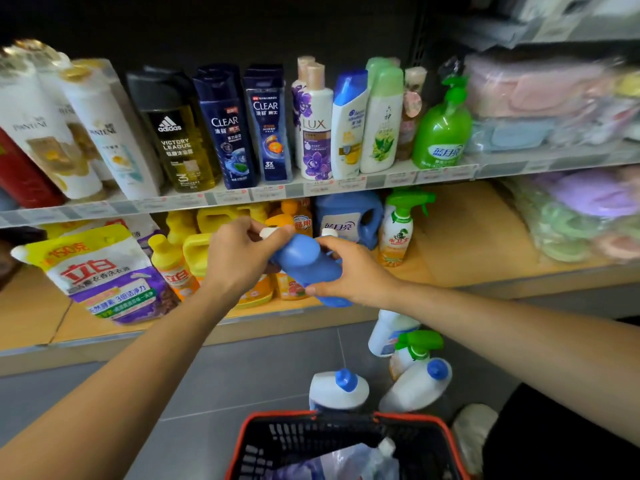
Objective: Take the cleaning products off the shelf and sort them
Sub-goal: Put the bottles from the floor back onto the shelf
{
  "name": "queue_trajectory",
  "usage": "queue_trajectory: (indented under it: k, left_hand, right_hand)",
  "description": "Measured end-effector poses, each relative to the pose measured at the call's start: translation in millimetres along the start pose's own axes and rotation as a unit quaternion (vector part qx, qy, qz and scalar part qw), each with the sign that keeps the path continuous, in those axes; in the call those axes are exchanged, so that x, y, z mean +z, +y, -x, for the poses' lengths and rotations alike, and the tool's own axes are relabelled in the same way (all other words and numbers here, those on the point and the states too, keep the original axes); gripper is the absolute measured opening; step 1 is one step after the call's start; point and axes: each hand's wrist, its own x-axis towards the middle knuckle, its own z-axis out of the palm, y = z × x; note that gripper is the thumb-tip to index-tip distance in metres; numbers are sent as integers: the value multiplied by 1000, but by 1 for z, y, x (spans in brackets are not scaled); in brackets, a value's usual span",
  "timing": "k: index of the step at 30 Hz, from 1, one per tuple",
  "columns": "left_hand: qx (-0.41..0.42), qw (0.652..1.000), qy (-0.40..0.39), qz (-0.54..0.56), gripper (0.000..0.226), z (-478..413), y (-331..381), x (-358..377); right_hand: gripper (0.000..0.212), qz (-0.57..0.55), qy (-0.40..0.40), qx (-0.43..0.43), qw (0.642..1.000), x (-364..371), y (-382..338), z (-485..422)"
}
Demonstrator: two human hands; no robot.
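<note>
blue bottle [304,263]: held in the air before the lower shelf [467,244], tilted | left hand [239,252]: fingers curled round cap end | right hand [353,271]: fingers wrapped on body | handling: probably full, heavy, smooth plastic; better grip at narrow neck

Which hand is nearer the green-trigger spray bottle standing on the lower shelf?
Right. The right hand grips the blue bottle just left of the spray bottle; the left hand holds its cap end, farther left.
</note>
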Motion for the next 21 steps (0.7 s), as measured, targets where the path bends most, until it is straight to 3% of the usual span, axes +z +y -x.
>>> queue_trajectory:
  k: [4, 9, 13, 17, 21]
  left_hand:
    - [-8, 1000, -12, 20, 44, 3, 5, 15]
    - [5, 996, -62, 57, 43, -7, 7, 25]
    - [92, 988, -84, -92, 15, -15, -7, 40]
    - [222, 925, -147, -271, 45, -17, -25, 63]
    - [254, 866, -195, -384, 78, -29, -47, 87]
  right_hand:
    - [59, 21, -11, 12, 1000, -11, 11, 0]
    - [53, -73, -34, 81, 993, -37, 40, 2]
    - [54, -132, -2, 137, 982, -60, 68, 5]
    - [54, -115, 64, 189, 973, -77, 104, 5]
    - [62, -69, 103, 216, 968, -80, 130, -3]
